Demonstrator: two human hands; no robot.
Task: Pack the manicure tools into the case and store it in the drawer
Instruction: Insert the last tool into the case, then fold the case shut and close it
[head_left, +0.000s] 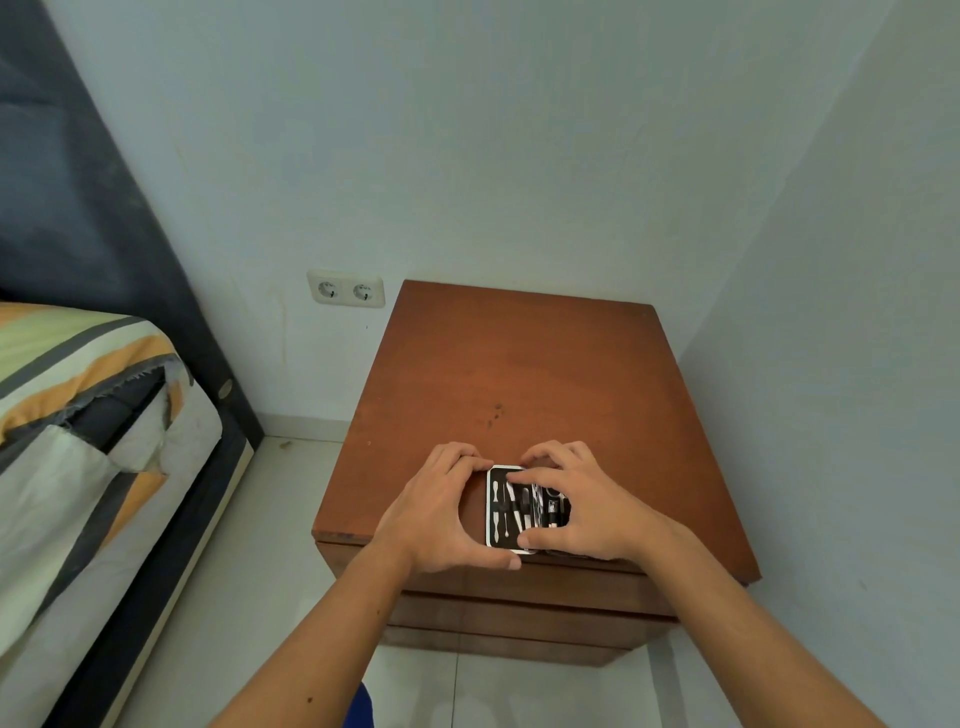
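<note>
The manicure case (506, 509) lies open near the front edge of the brown nightstand (524, 374). Its inside is black with a white rim, and several metal tools sit in its loops. My left hand (441, 512) holds the case's left side, with fingers on the far edge and the thumb at the near edge. My right hand (582, 506) covers the case's right half, fingers curled over the far edge and thumb on the inside. The right half is mostly hidden. The drawer fronts (524, 603) below the top are all shut.
A bed with a striped sheet (78, 415) and a dark headboard (78, 197) stands to the left. A double wall socket (345, 289) is on the wall behind. The right wall (831, 364) stands close to the nightstand. Pale floor tiles (260, 597) lie between bed and nightstand.
</note>
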